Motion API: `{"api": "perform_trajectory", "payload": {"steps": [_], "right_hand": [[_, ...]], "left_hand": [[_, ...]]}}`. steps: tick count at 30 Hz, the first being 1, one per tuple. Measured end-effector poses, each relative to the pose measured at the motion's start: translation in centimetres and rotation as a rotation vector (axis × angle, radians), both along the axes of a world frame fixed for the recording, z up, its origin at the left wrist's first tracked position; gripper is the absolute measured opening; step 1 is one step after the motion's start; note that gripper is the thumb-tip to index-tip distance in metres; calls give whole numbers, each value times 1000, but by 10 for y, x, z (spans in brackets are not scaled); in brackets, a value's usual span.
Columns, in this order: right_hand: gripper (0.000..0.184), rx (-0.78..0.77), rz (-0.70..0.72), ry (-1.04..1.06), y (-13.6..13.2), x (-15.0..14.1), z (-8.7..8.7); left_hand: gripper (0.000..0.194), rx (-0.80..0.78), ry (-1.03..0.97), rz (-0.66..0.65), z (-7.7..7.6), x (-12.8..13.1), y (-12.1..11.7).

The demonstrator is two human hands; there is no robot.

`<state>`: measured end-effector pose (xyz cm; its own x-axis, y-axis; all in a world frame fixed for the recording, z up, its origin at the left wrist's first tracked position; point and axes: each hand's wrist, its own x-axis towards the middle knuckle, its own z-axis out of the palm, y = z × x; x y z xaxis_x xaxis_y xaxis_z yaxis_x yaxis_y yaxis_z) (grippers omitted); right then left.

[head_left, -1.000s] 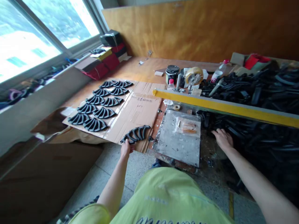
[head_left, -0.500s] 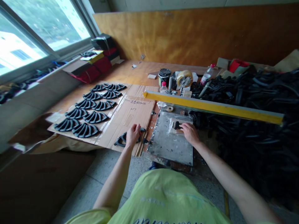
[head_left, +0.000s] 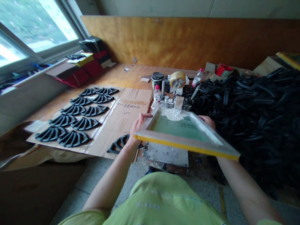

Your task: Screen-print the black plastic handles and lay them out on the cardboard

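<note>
Two bare hands hold one screen frame (head_left: 187, 146) by its opposite side rails, above the metal plate (head_left: 165, 154) at the front edge of the workbench (head_left: 127, 79). The left hand (head_left: 140, 125) has the left rail, its forefinger nearly straight and pointing inward, its thumb hard to make out. The right hand (head_left: 208, 122) has the right rail, fingers bent; the rail hides part of them, so how tightly they close cannot be told. The frame points away from the person, side rails running toward the bench's back edge and the yellow near rail lying across, clear of the plate. Slant makes it hard to tell which side is longer. White paste (head_left: 172, 114) lies at its far end, beside an upright scraper (head_left: 178, 103).

Behind it, a black-topped jar (head_left: 157, 80) stands just beside a red-capped bottle (head_left: 157, 95); the jar's contents are hidden. Another red-capped bottle (head_left: 197, 78) stands near the back edge, left of a grey carton (head_left: 211, 67) and a red piece (head_left: 220, 69). Ten fan-shaped black pieces (head_left: 73, 138) cover the left side of the cardboard (head_left: 127, 117); another black piece (head_left: 117, 144) lies at its front edge, partly behind the left forearm
</note>
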<state>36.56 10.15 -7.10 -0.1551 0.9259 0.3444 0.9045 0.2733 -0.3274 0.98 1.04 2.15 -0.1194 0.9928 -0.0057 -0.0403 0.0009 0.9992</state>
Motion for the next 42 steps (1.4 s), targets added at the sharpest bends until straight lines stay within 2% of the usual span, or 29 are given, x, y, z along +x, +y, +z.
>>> {"api": "perform_trajectory", "payload": {"steps": [2, 4, 6, 9, 12, 15, 17, 20, 23, 25, 28, 32, 35, 36, 38, 40, 42], "right_hand": [[39, 77, -23, 55, 12, -7, 16], [47, 147, 47, 49, 22, -34, 29], [55, 136, 126, -45, 29, -67, 36], [37, -15, 141, -211, 35, -101, 34], [15, -180, 120, -310, 30, -111, 22], [13, -210, 160, -355, 9, -113, 11], [18, -190, 281, -368, -10, -113, 9], [24, -184, 497, -364, -32, -108, 18], [20, -226, 612, -338, -32, -99, 32], [12, -243, 582, -306, -25, -97, 36], [15, -161, 461, -262, -24, -99, 28], [23, -98, 539, -231, -37, -97, 10], [17, -139, 500, -183, -28, -96, 16], [18, -143, 444, -167, -19, -98, 21], [36, -135, 320, -156, 5, -104, 35], [56, -125, 222, -166, 30, -105, 49], [63, -116, 150, -155, 48, -94, 61]], "left_hand": [[56, -139, 41, -40, -24, -7, -21], [57, -257, 46, -86, -55, -11, -36], [70, -330, 19, -103, -87, -12, -43], [80, -370, 36, -98, -123, -9, -43], [74, -379, 65, -98, -137, -8, -40], [73, -397, 60, -107, -138, -9, -40], [71, -398, 70, -108, -138, -10, -40], [67, -394, 86, -106, -137, -10, -42], [65, -392, 71, -96, -135, -8, -43], [64, -386, 59, -88, -133, -7, -43], [63, -366, 62, -69, -132, -6, -44], [65, -357, 46, -42, -135, -7, -43], [68, -374, 31, -47, -133, -7, -43], [69, -385, 22, -54, -129, -7, -43], [71, -402, -4, -65, -115, -8, -43], [72, -390, -19, -60, -92, -9, -43], [64, -338, 1, -37, -65, -9, -39]]}}
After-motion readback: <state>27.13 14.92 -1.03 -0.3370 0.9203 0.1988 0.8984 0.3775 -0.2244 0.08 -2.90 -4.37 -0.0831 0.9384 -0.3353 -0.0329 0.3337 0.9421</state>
